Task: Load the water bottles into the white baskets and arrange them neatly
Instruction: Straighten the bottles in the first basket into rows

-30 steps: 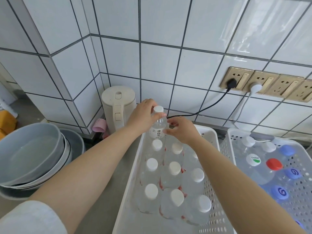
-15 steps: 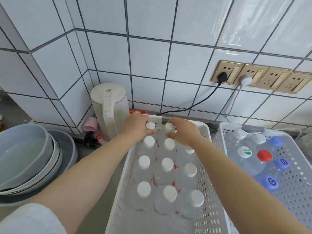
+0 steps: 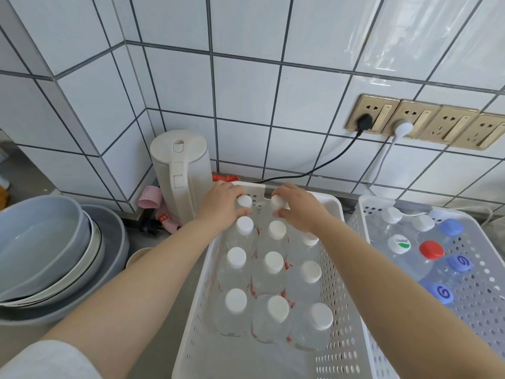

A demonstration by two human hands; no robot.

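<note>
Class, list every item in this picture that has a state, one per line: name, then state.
left hand: grips a back-row bottle
right hand: grips the neighbouring back-row bottle
bottles: upright, capped, in rows
left basket: partly filled
right basket: holds capped bottles
kettle: lid closed
black plug: plugged in
white plug: plugged in
bowls: stacked

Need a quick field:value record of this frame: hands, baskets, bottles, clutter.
left hand: grips a white-capped bottle at the basket's far end
right hand: grips the neighbouring white-capped bottle
near basket: white, perforated; upright clear bottles in rows of three, all white caps
right basket: white; bottles with white, blue and red caps
kettle: white, left of the near basket, by the wall
bowls: grey stack, far left
wall sockets: black and white plugs inserted
</note>
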